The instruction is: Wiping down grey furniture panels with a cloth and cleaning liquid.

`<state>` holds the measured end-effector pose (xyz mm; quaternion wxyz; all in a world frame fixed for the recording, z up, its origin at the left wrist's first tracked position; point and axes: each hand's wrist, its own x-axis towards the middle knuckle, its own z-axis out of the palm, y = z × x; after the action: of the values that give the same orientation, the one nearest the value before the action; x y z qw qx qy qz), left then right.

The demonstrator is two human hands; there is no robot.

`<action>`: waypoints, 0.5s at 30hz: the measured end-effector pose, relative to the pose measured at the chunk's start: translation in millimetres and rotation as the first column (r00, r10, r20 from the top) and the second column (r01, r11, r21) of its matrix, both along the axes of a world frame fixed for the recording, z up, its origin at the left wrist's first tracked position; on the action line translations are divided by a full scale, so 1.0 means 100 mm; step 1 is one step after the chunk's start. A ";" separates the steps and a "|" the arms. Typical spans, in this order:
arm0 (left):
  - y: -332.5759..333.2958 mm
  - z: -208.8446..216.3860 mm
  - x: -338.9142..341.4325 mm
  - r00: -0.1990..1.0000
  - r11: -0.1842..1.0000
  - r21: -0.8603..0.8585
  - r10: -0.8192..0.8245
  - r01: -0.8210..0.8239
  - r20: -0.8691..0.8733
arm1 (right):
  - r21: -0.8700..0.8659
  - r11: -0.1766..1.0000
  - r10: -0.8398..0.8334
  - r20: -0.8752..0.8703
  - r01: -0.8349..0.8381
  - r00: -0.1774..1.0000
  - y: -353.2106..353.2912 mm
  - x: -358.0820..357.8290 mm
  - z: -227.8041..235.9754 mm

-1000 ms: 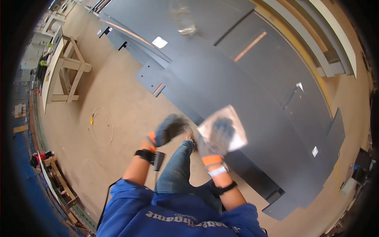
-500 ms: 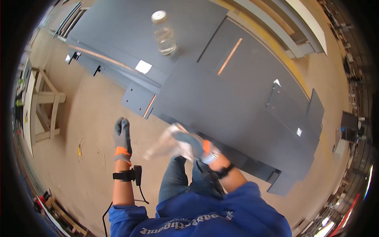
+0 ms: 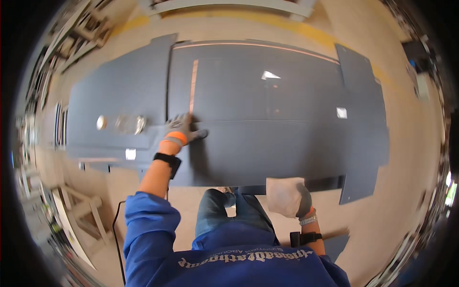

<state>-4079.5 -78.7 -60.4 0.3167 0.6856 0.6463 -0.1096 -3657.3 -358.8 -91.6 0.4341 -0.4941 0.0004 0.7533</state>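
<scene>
My left hand, in a grey glove with an orange cuff, lies with fingers spread on a large dark grey metal panel. Its fingertips come close to the lower end of an upright copper-coloured strip. At the panel's near edge on the right, my right hand, also gloved, is closed on a whitish cloth that hangs out to its left. Left of my left hand, a clear jar with a white lid stands on the panels.
White patches show in several places on the panels. Another copper-coloured strip runs along the far edge. A wooden stand is on the floor at lower left, and a pale beam lies beyond the panels.
The view has swung, so the panels now lie straight across in front of me. My left hand has gone from over the floor onto the panel. The cloth in my right hand has moved right.
</scene>
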 end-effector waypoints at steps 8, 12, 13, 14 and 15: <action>0.34 -0.33 -0.13 0.995 0.997 -0.071 -0.048 0.043 -0.084 | 0.369 0.928 -0.185 0.330 0.053 0.926 0.05 0.35 -0.63; 0.36 -0.45 -0.02 0.990 0.990 -0.087 -0.120 0.113 -0.080 | 0.337 0.935 -0.239 0.370 0.110 0.898 -0.18 0.63 -1.38; 0.35 -0.49 -0.01 0.986 0.988 -0.069 -0.144 0.139 -0.087 | 0.328 0.937 -0.243 0.362 0.121 0.900 -0.20 0.66 -1.45; 0.33 -0.43 -0.18 0.981 0.990 -0.044 -0.136 0.131 -0.139 | 0.296 0.854 -0.456 0.027 0.428 0.890 0.00 0.42 -1.26; 0.29 -0.32 0.01 0.977 0.986 -0.052 -0.165 0.159 -0.137 | 0.177 0.827 -0.527 -0.091 0.534 0.845 -0.07 0.51 -1.22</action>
<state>-4078.2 -49.6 -92.2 0.2743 0.7198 0.6067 -0.1963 -3606.8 -366.1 -214.0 0.6724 -0.4151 0.0717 0.6086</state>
